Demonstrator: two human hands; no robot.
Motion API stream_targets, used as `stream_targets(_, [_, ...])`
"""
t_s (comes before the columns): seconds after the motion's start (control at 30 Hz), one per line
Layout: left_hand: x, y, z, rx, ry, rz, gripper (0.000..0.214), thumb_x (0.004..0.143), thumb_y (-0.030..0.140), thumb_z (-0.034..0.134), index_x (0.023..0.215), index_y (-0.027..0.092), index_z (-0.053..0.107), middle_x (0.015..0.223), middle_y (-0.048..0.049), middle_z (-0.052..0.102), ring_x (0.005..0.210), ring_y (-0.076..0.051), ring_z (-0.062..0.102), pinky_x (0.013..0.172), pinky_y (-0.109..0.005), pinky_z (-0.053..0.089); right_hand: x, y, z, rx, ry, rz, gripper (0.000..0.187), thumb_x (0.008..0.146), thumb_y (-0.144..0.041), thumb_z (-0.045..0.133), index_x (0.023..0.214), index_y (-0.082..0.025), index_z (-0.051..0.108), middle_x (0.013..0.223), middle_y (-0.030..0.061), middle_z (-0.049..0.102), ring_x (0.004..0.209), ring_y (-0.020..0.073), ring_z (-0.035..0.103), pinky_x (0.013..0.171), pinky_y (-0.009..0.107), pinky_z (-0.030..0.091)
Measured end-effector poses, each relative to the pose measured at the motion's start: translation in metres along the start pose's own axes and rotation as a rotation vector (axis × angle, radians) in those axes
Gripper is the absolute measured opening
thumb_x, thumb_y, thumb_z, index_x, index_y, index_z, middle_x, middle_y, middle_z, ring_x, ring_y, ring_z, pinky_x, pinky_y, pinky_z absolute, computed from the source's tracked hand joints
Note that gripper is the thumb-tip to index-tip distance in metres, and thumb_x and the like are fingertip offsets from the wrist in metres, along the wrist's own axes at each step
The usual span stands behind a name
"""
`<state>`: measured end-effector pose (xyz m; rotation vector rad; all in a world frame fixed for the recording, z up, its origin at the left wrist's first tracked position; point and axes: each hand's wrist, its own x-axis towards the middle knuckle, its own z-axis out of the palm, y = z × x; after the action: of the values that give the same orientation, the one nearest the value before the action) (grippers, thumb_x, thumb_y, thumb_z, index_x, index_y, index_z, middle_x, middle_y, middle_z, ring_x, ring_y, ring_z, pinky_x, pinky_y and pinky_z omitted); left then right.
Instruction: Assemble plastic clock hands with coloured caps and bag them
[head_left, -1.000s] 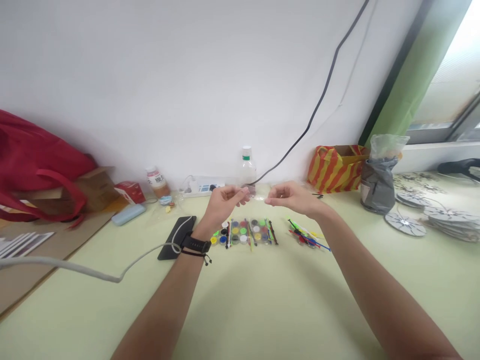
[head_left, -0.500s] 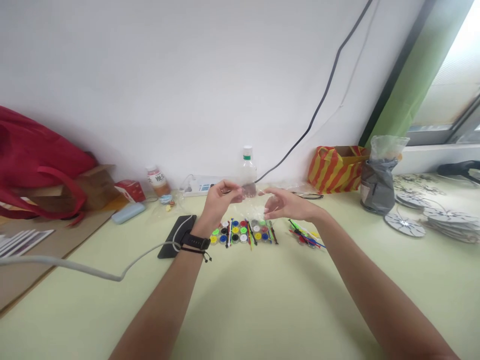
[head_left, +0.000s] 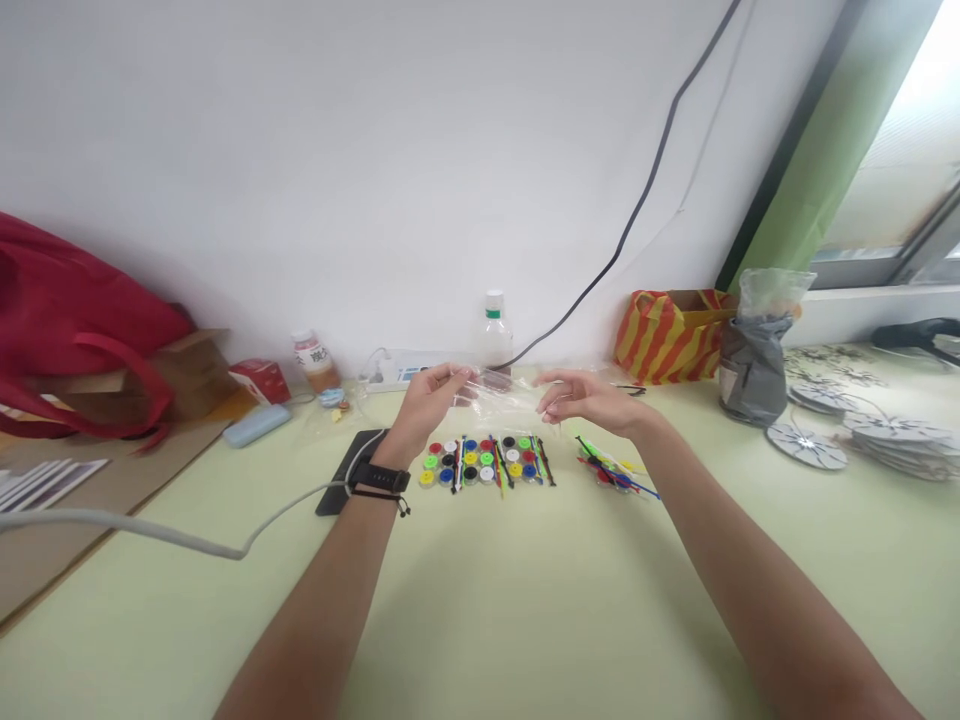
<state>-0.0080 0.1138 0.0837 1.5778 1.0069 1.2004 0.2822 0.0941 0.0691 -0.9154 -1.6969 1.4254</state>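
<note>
My left hand [head_left: 429, 403] and my right hand [head_left: 581, 397] are raised over the pale green table [head_left: 525, 600], each pinching an end of a small clear plastic bag [head_left: 501, 395] stretched between them. Below the bag lie rows of coloured round buttons [head_left: 480, 462] with thin coloured sticks laid between them. A loose pile of coloured sticks [head_left: 611, 468] lies just to the right, under my right wrist. My left wrist wears a black watch [head_left: 379, 477].
A black phone [head_left: 346, 472] with a white cable [head_left: 187, 535] lies left of the buttons. At the wall stand a clear bottle [head_left: 495, 338], a power strip [head_left: 401, 372], a small jar [head_left: 315, 362], a striped bag [head_left: 671, 335] and a grey bag [head_left: 754, 365]. A red bag [head_left: 75, 330] sits far left; round discs [head_left: 810, 445] lie right.
My hands have drawn slightly apart and the clear plastic bag now spreads flat between them. My right hand opened briefly half a second ago, then pinched the bag's edge again.
</note>
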Motion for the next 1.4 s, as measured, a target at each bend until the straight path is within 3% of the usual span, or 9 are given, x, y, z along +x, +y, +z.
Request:
stream_targets(0.17, [-0.003, -0.003, 0.008, -0.047, -0.066, -0.063, 0.043, 0.083, 0.058, 0.076, 0.096, 0.017, 0.075, 0.1, -0.0116, 0.079, 0.088, -0.023, 0.075, 0.084, -0.037, 0.061, 0.003, -0.003, 0.006, -0.179, 0.078, -0.066, 0.051, 0.077, -0.045, 0.085, 0.122, -0.026, 0.071, 0.106, 0.0068, 0.075, 0.107, 0.0256, 0.068, 0.095, 0.042, 0.053])
stream_targets(0.33, [-0.003, -0.011, 0.01, -0.065, -0.062, -0.069, 0.043, 0.082, 0.057, 0.078, 0.098, 0.017, 0.076, 0.099, -0.0127, 0.08, 0.088, -0.024, 0.077, 0.09, -0.04, 0.061, 0.008, -0.002, 0.005, -0.177, 0.142, -0.116, 0.042, 0.085, -0.058, 0.073, 0.1, -0.019, 0.074, 0.089, 0.0079, 0.074, 0.086, 0.0217, 0.067, 0.085, 0.04, 0.053])
stream_targets(0.5, [-0.001, -0.018, 0.006, -0.126, -0.052, -0.129, 0.042, 0.081, 0.055, 0.081, 0.096, 0.015, 0.076, 0.098, -0.0135, 0.08, 0.088, -0.023, 0.078, 0.091, -0.039, 0.061, 0.009, -0.001, 0.008, -0.237, 0.256, -0.238, 0.047, 0.081, -0.056, 0.076, 0.115, -0.024, 0.07, 0.087, 0.0037, 0.071, 0.084, 0.0209, 0.064, 0.079, 0.037, 0.052])
stream_targets(0.63, [0.0, -0.021, 0.004, -0.159, -0.092, -0.152, 0.042, 0.082, 0.052, 0.082, 0.1, 0.015, 0.076, 0.1, -0.0149, 0.08, 0.09, -0.024, 0.078, 0.092, -0.039, 0.061, 0.014, 0.002, 0.01, -0.253, 0.322, -0.266, 0.04, 0.083, -0.06, 0.073, 0.093, -0.021, 0.071, 0.086, 0.0052, 0.07, 0.078, 0.0193, 0.061, 0.076, 0.036, 0.051])
stream_targets(0.87, [0.004, -0.019, 0.003, -0.286, 0.027, -0.152, 0.032, 0.086, 0.044, 0.079, 0.097, 0.016, 0.07, 0.11, -0.0143, 0.078, 0.1, -0.026, 0.077, 0.096, -0.042, 0.06, 0.019, 0.006, 0.0, -0.48, 0.8, -0.214, 0.033, 0.075, -0.043, 0.079, 0.091, -0.022, 0.059, 0.076, -0.0007, 0.065, 0.056, 0.0131, 0.051, 0.055, 0.028, 0.041])
stream_targets(0.97, [0.002, -0.015, 0.006, -0.353, 0.0, -0.151, 0.028, 0.09, 0.043, 0.075, 0.096, 0.018, 0.063, 0.115, -0.0151, 0.077, 0.104, -0.029, 0.076, 0.098, -0.046, 0.059, 0.017, -0.003, 0.01, -0.601, 0.671, -0.256, 0.022, 0.088, -0.042, 0.066, 0.084, -0.021, 0.063, 0.081, 0.0033, 0.071, 0.058, 0.0145, 0.056, 0.057, 0.029, 0.043])
stream_targets(1.07, [-0.001, -0.013, 0.008, -0.368, -0.041, -0.131, 0.027, 0.094, 0.044, 0.071, 0.099, 0.019, 0.063, 0.12, -0.0149, 0.076, 0.103, -0.028, 0.077, 0.099, -0.047, 0.059, 0.016, -0.007, 0.024, -0.666, 0.555, -0.253, 0.022, 0.095, -0.042, 0.058, 0.103, -0.023, 0.066, 0.097, 0.0046, 0.076, 0.061, 0.0161, 0.061, 0.06, 0.031, 0.046])
stream_targets(1.27, [-0.002, -0.012, 0.007, -0.362, -0.07, -0.131, 0.035, 0.097, 0.043, 0.068, 0.122, 0.019, 0.068, 0.121, -0.0152, 0.076, 0.1, -0.025, 0.077, 0.097, -0.042, 0.059, 0.015, -0.004, 0.03, -0.92, 0.837, -0.328, 0.029, 0.092, -0.034, 0.061, 0.119, -0.023, 0.056, 0.098, 0.0044, 0.073, 0.062, 0.018, 0.06, 0.066, 0.034, 0.044])
stream_targets(1.4, [-0.001, -0.012, 0.007, -0.357, -0.054, -0.148, 0.035, 0.097, 0.041, 0.067, 0.125, 0.019, 0.069, 0.119, -0.015, 0.076, 0.098, -0.025, 0.078, 0.095, -0.041, 0.06, 0.011, -0.013, 0.041, -0.953, 0.66, -0.468, 0.014, 0.097, -0.032, 0.055, 0.105, -0.023, 0.061, 0.093, 0.0036, 0.071, 0.062, 0.0159, 0.059, 0.066, 0.032, 0.046])
